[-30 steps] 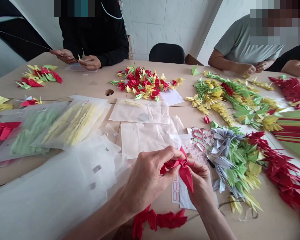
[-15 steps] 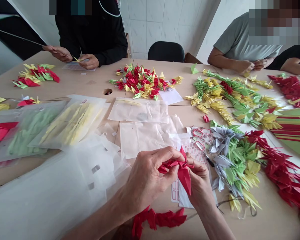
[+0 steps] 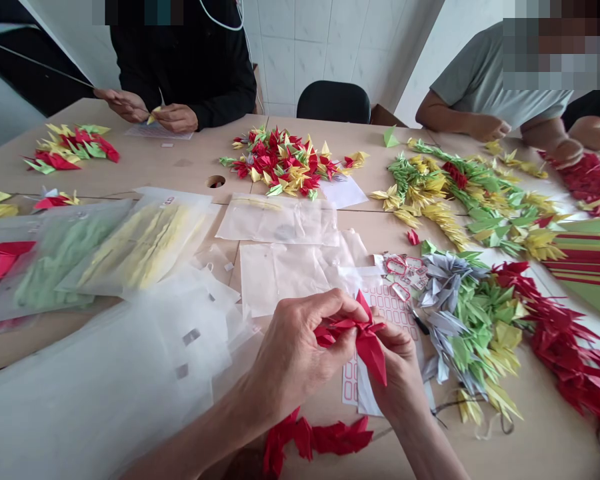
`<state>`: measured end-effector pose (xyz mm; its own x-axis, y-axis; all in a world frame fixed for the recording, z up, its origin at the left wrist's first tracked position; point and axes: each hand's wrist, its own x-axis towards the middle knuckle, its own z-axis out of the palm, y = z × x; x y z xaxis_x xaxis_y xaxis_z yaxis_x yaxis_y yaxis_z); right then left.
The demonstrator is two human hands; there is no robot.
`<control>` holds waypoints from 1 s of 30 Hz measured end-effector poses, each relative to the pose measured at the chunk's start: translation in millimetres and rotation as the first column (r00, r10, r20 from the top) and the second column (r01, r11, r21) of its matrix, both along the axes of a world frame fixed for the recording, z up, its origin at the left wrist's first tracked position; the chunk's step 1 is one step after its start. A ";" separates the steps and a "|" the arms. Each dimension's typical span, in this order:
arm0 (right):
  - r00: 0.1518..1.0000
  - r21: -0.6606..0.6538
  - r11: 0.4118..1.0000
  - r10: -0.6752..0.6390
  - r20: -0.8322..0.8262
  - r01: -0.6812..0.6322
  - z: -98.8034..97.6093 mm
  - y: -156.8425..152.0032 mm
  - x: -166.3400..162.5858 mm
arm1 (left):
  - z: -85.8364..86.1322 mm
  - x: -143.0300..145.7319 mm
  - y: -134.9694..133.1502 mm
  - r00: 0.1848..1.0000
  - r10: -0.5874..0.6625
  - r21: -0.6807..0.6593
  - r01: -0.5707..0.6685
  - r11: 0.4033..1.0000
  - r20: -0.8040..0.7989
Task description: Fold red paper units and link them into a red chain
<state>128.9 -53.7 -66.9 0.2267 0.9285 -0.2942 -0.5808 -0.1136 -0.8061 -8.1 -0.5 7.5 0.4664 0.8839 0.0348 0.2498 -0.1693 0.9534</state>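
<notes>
Between my two hands is a red folded-paper crane [image 3: 372, 357], its pointed parts sticking up and down. My left hand [image 3: 300, 347] pinches it with thumb and forefinger from the left. From the right, my right hand [image 3: 397, 360] grips it too, its fingertips partly hidden behind the paper. Below my hands, a chain of red folded paper pieces [image 3: 330, 437] lies near the table's front edge. A sheet of red-outlined labels [image 3: 387, 303] and a white paper slip [image 3: 370, 397] lie under and behind my right hand.
Frosted plastic bags [image 3: 95, 373] spread across the left. Heaps of grey, green and yellow folded paper [image 3: 473, 320] and red strings of folded paper [image 3: 575, 353] lie right. A mixed pile of folded paper [image 3: 285, 160] sits farther back. Co-workers' hands [image 3: 177, 119] work across the table.
My hands and the red paper crane have barely shifted. Across the table, the grey-sleeved person's hands have moved apart, one reaching toward the red pile.
</notes>
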 end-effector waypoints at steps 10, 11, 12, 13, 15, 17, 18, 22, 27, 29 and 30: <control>0.997 -0.022 0.999 -0.051 -0.057 0.050 1.0 1.0 -0.2 | -0.9 -3.6 4.9 0.993 -0.084 -0.206 0.100 0.973 0.088; 0.997 -0.023 0.998 -0.053 -0.057 0.052 0.9 0.8 -0.6 | -0.7 -3.8 5.1 0.992 -0.086 -0.217 0.104 0.971 0.091; 0.997 -0.021 0.998 -0.054 -0.058 0.053 0.7 0.7 -0.9 | -0.5 -3.8 5.2 0.992 -0.088 -0.227 0.106 0.968 0.090; 0.997 -0.016 0.999 -0.052 -0.058 0.052 0.4 0.6 -1.2 | -0.1 -3.6 5.3 0.993 -0.086 -0.235 0.105 0.966 0.086; 0.997 -0.007 0.999 -0.047 -0.054 0.047 -0.4 0.4 -1.5 | 0.5 -2.8 5.3 0.994 -0.079 -0.245 0.095 0.965 0.074; 0.998 -0.001 0.999 -0.044 -0.042 0.044 -1.3 0.2 -1.6 | 1.0 -2.0 5.4 0.996 -0.061 -0.254 0.076 0.964 0.067; 0.998 0.004 0.999 -0.047 -0.036 0.047 -1.7 0.1 -1.5 | 1.1 -1.9 5.7 0.996 -0.054 -0.261 0.070 0.963 0.068; 0.998 0.050 0.997 -0.059 0.002 0.059 -3.6 -0.9 -0.8 | 1.0 -3.9 8.0 0.992 -0.080 -0.303 0.107 0.947 0.103; 0.994 0.054 0.998 -0.049 0.095 0.044 -6.7 -2.8 -0.8 | 0.9 -6.1 9.4 0.991 -0.093 -0.293 0.117 0.949 0.094; 0.993 0.062 0.997 -0.047 0.110 0.041 -8.1 -3.3 -0.8 | 0.4 -5.8 8.6 0.995 -0.071 -0.262 0.088 0.961 0.077; 0.992 0.066 0.997 -0.041 0.115 0.033 -8.7 -3.4 -0.8 | 0.0 -5.5 8.0 0.996 -0.065 -0.240 0.078 0.968 0.062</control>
<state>128.1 -57.1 -75.6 0.2906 0.9349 -0.2037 -0.4852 -0.0395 -0.8735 -13.6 7.5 7.5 0.5319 0.8335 -0.1499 0.1934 0.0528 0.9797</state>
